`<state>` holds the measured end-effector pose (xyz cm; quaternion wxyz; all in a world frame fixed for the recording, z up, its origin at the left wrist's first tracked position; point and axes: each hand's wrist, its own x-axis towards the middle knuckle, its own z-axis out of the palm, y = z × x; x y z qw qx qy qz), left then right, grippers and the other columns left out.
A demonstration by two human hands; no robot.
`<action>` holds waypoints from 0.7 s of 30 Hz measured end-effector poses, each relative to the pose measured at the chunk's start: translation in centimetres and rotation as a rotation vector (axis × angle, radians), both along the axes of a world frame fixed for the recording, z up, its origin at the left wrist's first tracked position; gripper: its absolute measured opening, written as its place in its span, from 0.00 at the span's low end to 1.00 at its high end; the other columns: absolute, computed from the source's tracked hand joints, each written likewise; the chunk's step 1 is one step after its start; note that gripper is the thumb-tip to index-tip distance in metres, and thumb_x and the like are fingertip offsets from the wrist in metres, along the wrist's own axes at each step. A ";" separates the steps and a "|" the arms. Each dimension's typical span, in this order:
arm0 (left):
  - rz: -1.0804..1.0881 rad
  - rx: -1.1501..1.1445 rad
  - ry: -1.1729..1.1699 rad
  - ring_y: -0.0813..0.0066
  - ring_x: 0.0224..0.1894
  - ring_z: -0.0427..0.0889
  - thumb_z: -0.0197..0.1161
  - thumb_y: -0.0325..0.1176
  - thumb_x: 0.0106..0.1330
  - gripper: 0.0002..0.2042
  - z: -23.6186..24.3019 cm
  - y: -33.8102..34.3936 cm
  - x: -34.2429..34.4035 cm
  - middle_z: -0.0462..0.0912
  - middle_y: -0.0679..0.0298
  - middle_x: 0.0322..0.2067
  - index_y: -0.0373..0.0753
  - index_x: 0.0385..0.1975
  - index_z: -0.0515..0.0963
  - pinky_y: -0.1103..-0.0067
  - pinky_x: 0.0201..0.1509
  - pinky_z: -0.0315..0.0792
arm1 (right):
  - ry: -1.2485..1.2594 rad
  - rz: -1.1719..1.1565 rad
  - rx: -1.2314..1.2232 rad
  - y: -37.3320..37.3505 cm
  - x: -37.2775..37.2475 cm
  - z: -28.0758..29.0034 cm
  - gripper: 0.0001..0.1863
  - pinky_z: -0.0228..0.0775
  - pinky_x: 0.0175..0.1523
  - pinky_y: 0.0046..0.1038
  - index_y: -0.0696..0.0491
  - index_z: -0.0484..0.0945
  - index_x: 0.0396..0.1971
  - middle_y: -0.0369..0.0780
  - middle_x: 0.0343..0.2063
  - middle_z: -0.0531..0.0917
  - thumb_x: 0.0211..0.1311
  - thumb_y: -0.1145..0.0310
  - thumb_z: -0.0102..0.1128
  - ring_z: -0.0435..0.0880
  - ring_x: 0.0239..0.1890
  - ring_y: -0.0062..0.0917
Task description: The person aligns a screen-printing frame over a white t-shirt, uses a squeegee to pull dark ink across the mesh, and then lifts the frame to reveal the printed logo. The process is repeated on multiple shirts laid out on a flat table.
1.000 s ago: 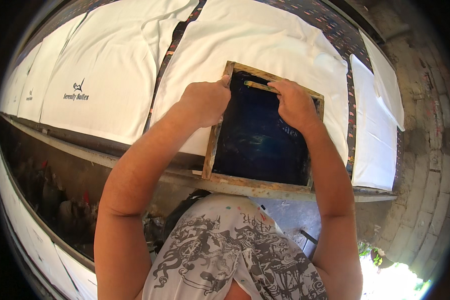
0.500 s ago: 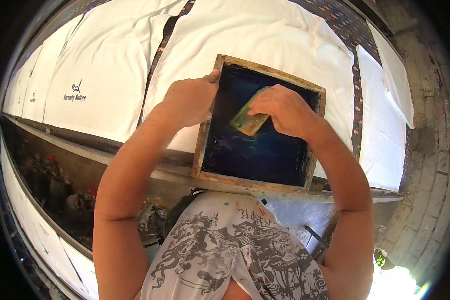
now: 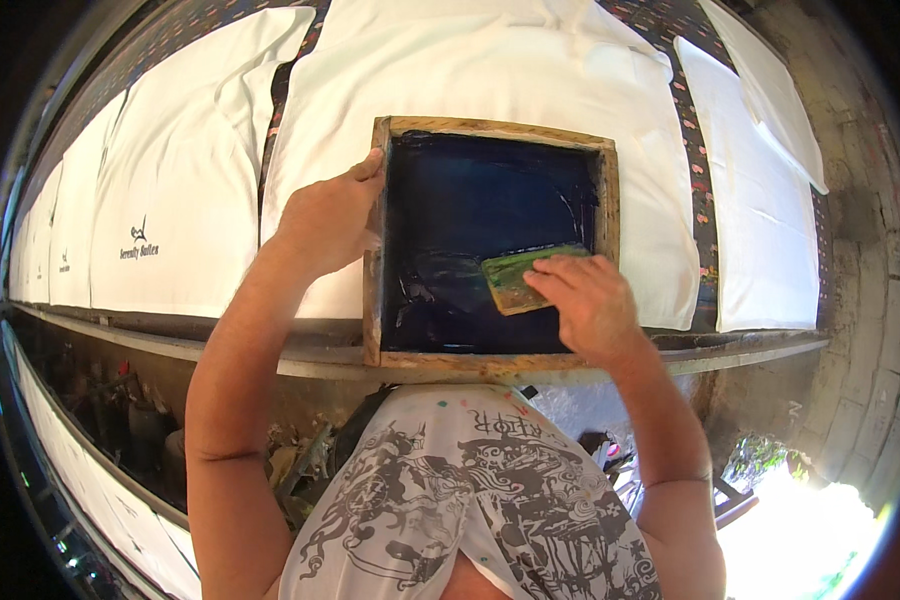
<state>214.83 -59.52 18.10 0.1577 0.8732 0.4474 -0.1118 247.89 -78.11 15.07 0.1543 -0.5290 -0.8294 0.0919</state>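
A wooden-framed printing screen with dark blue mesh lies on a white cloth at the table's front edge. My left hand is closed on the left side of its frame, thumb near the upper corner. Inside the frame, my right hand grips a flat green and yellowish squeegee. The squeegee rests low on the mesh, right of the middle, tilted slightly up to the right. Wet-looking streaks show on the mesh left of it. The cloth under the screen is hidden.
To the left, white cloths lie in a row, some with a small dark print. More white cloth lies at the right. The table edge runs just before me. Cluttered items sit below it; a block wall stands at far right.
The squeegee has moved down toward me and turned from steep to nearly level, with my right hand on it. The screen appears straighter in view, and my left hand stays on its frame.
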 end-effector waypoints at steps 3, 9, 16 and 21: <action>0.007 -0.016 0.017 0.50 0.66 0.90 0.87 0.35 0.59 0.43 0.4 0.1 0.5 0.67 0.65 0.87 0.35 0.77 0.77 0.58 0.68 0.85 | -0.013 -0.065 0.022 -2.6 -2.0 -0.1 0.23 0.79 0.62 0.40 0.52 0.93 0.56 0.40 0.55 0.93 0.59 0.79 0.70 0.92 0.59 0.35; -0.014 0.013 -0.049 0.49 0.65 0.90 0.87 0.35 0.58 0.44 -0.5 0.3 -0.3 0.68 0.64 0.87 0.35 0.77 0.78 0.57 0.67 0.86 | -0.014 -0.011 -0.084 -2.5 -3.0 1.9 0.19 0.80 0.61 0.43 0.53 0.93 0.55 0.41 0.52 0.94 0.66 0.78 0.66 0.92 0.55 0.37; -0.042 0.012 0.011 0.45 0.60 0.93 0.83 0.33 0.59 0.41 -1.6 1.0 -0.2 0.70 0.59 0.86 0.36 0.76 0.79 0.55 0.61 0.90 | 0.046 0.049 -0.178 8.7 -4.0 3.2 0.19 0.83 0.60 0.46 0.49 0.93 0.56 0.43 0.48 0.94 0.70 0.77 0.65 0.92 0.53 0.43; -0.024 -0.001 0.049 0.46 0.61 0.93 0.83 0.32 0.61 0.39 -1.7 1.0 0.0 0.68 0.60 0.87 0.36 0.75 0.79 0.55 0.62 0.90 | 0.123 -0.064 -0.074 14.6 -5.4 0.3 0.21 0.84 0.59 0.49 0.47 0.93 0.58 0.45 0.47 0.93 0.69 0.79 0.65 0.92 0.51 0.46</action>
